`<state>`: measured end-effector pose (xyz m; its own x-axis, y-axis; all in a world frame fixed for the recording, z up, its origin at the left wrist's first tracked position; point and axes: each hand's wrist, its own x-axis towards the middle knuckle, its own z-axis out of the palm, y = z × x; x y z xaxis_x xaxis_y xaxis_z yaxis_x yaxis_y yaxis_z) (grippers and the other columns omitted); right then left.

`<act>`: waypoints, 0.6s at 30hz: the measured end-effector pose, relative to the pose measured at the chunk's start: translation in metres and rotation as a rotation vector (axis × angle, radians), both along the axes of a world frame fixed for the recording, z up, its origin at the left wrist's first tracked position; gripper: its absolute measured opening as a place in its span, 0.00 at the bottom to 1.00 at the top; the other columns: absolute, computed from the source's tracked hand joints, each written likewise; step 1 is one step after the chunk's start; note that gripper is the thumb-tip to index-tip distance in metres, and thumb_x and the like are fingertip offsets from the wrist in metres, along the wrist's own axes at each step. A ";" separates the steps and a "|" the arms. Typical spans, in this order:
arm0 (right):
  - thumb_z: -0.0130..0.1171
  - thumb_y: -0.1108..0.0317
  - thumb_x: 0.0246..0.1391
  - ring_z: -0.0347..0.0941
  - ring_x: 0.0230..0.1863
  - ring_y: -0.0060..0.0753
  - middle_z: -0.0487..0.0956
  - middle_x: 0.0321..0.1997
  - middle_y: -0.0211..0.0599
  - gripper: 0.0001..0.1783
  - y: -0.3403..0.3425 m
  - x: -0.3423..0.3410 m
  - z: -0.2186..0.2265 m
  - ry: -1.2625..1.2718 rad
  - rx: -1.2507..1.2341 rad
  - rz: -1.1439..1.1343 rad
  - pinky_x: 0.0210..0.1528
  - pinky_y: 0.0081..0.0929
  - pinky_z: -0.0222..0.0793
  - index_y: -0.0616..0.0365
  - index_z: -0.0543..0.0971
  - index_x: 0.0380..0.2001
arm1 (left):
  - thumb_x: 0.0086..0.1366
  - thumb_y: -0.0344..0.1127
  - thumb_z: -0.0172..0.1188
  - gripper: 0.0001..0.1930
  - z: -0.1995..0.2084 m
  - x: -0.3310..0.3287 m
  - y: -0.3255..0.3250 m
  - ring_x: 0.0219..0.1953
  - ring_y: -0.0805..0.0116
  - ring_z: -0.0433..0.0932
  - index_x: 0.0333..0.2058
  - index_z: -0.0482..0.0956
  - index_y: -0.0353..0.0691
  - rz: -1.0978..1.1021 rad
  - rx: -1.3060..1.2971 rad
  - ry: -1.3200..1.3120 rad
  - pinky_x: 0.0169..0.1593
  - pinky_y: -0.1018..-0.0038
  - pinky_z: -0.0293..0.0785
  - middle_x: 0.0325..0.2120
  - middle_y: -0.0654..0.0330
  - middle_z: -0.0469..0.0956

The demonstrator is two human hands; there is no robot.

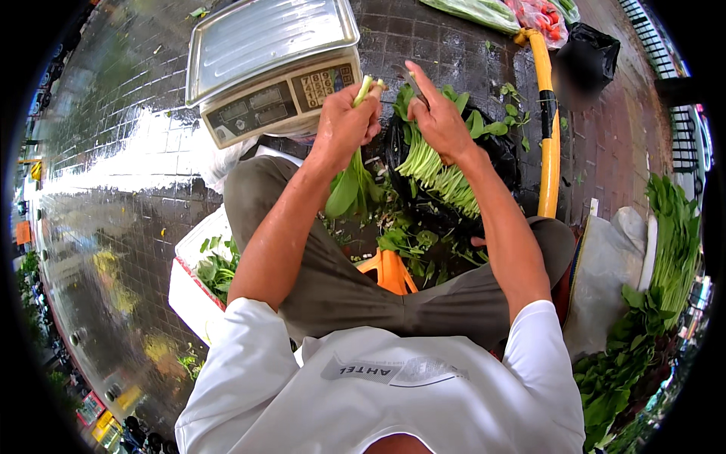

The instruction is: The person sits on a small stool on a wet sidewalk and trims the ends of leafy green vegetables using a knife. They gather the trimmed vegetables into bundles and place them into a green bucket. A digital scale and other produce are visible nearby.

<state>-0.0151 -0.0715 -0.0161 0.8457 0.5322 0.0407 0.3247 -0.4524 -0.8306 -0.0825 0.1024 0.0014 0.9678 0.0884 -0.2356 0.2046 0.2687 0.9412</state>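
White sleeves frame the knees; at upper centre, the left hand point(346, 121) grips one leafy stalk point(352, 170) upright, while the right hand point(439, 121), fingers closed, steadies a bunch point(442, 178) over the black bag point(495, 147), catching trimmings.

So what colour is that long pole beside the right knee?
Yellow, with a black band partway along the pole; the head view shows it best.

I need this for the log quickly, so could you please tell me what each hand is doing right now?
Left hand: closed on a pale-stemmed leafy green vegetable.
Right hand: closed on a bunch of green-stemmed leafy vegetables.
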 end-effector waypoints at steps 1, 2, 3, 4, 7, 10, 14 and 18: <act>0.42 0.69 0.59 0.76 0.29 0.45 0.78 0.29 0.55 0.32 0.002 0.005 -0.010 0.001 0.017 0.028 0.38 0.43 0.67 0.43 0.54 0.68 | 0.69 0.36 0.50 0.12 -0.001 0.000 0.000 0.16 0.82 0.63 0.43 0.73 0.32 0.031 0.018 -0.056 0.16 0.84 0.52 0.20 0.67 0.67; 0.42 0.69 0.59 0.76 0.29 0.45 0.78 0.29 0.55 0.32 0.003 0.011 -0.016 0.009 0.016 0.031 0.38 0.43 0.67 0.43 0.54 0.68 | 0.69 0.36 0.50 0.12 -0.001 0.000 0.000 0.16 0.82 0.63 0.43 0.73 0.32 0.034 0.017 -0.048 0.16 0.84 0.52 0.20 0.67 0.67; 0.41 0.69 0.59 0.75 0.31 0.46 0.78 0.31 0.56 0.34 0.003 0.016 -0.023 0.056 -0.091 0.043 0.41 0.43 0.67 0.39 0.50 0.69 | 0.69 0.36 0.50 0.12 0.001 0.001 0.000 0.16 0.82 0.63 0.42 0.74 0.32 0.058 0.032 -0.070 0.16 0.83 0.52 0.19 0.68 0.66; 0.40 0.69 0.58 0.75 0.33 0.47 0.78 0.32 0.58 0.37 0.004 0.016 -0.026 0.104 -0.198 0.060 0.43 0.43 0.67 0.35 0.46 0.70 | 0.69 0.36 0.50 0.12 0.002 -0.001 0.000 0.15 0.82 0.62 0.41 0.74 0.32 0.086 0.047 -0.090 0.16 0.83 0.52 0.19 0.68 0.66; 0.46 0.69 0.57 0.75 0.32 0.48 0.78 0.31 0.55 0.24 -0.003 0.012 -0.047 0.096 -0.244 -0.051 0.40 0.42 0.68 0.51 0.64 0.58 | 0.69 0.37 0.51 0.12 0.007 -0.002 0.000 0.15 0.82 0.62 0.40 0.75 0.32 0.123 0.040 -0.095 0.16 0.83 0.51 0.17 0.68 0.65; 0.56 0.64 0.52 0.74 0.28 0.49 0.77 0.25 0.49 0.12 -0.033 0.008 -0.093 0.046 -0.368 -0.018 0.31 0.42 0.67 0.63 0.75 0.33 | 0.69 0.39 0.52 0.13 0.007 -0.002 -0.001 0.15 0.82 0.62 0.40 0.75 0.32 0.133 0.041 -0.101 0.16 0.83 0.51 0.17 0.69 0.65; 0.59 0.60 0.48 0.74 0.27 0.50 0.76 0.23 0.45 0.15 -0.068 -0.018 -0.142 0.000 -0.350 0.064 0.29 0.43 0.68 0.62 0.77 0.31 | 0.68 0.40 0.55 0.12 0.002 0.002 -0.003 0.14 0.82 0.62 0.34 0.74 0.34 0.127 0.035 -0.109 0.16 0.83 0.51 0.16 0.69 0.65; 0.62 0.59 0.44 0.75 0.32 0.50 0.77 0.27 0.44 0.17 -0.079 -0.033 -0.163 0.023 -0.501 0.073 0.34 0.42 0.70 0.61 0.77 0.34 | 0.66 0.41 0.57 0.14 0.007 0.002 -0.007 0.14 0.83 0.62 0.27 0.71 0.38 0.134 0.064 -0.105 0.16 0.82 0.52 0.14 0.69 0.64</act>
